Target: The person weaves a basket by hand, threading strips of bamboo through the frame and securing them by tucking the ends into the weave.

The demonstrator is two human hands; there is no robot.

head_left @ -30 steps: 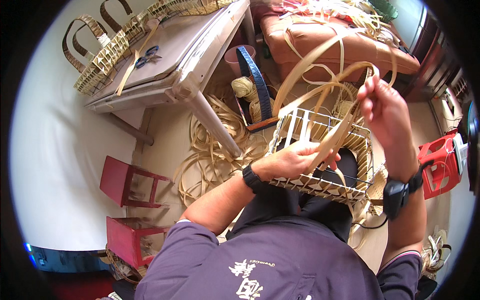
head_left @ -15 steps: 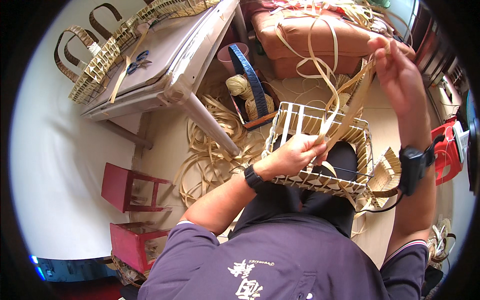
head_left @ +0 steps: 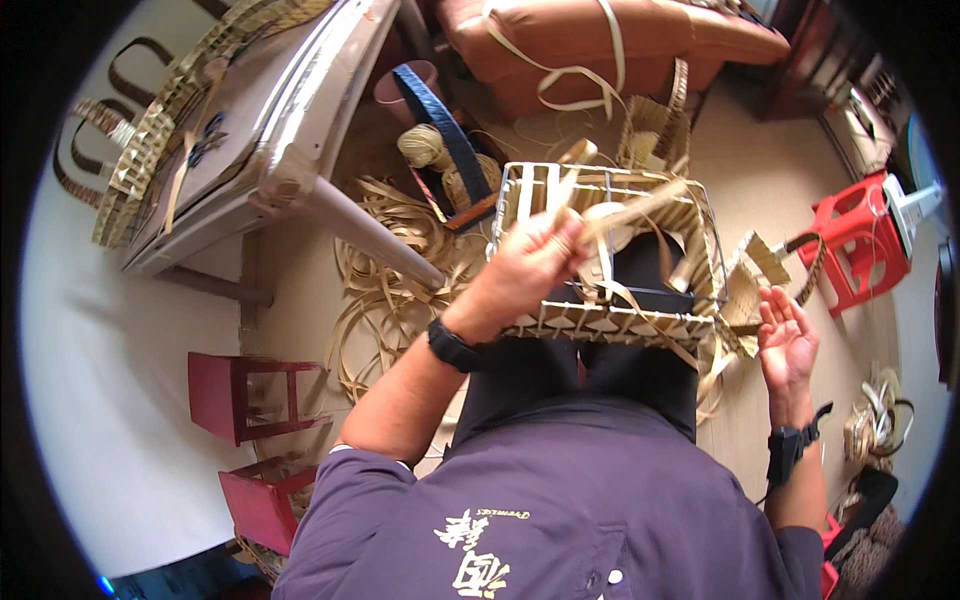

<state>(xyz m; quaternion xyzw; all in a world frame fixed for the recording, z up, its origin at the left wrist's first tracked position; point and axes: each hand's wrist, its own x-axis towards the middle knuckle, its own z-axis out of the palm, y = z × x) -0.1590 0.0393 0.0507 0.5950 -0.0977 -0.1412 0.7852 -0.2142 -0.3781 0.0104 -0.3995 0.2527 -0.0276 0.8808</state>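
On my lap lies a rectangular wire-framed basket (head_left: 715,245) with pale strips woven along its sides. My left hand (head_left: 537,258) is closed on a bundle of flat tan strips (head_left: 640,208) above its left half. Loose strip ends fan out to the right and away from the fist, some hanging into the basket. To the right of the basket, my right hand (head_left: 788,342) is open, palm up with nothing in it. Beyond that hand is a small woven piece (head_left: 752,275) with a brown handle.
A heap of loose strips (head_left: 385,250) covers floor left of the basket. Near the table leg (head_left: 375,230) stands a blue-handled basket (head_left: 437,105) with twine balls. Scissors (head_left: 210,138) lie on the table. Red stools (head_left: 855,235) stand at both sides; an orange padded seat (head_left: 600,45) is ahead.
My right hand has let go of the strips and come down from the upper right to the basket's right side. My left hand has moved left with the strips. The whole view has shifted.
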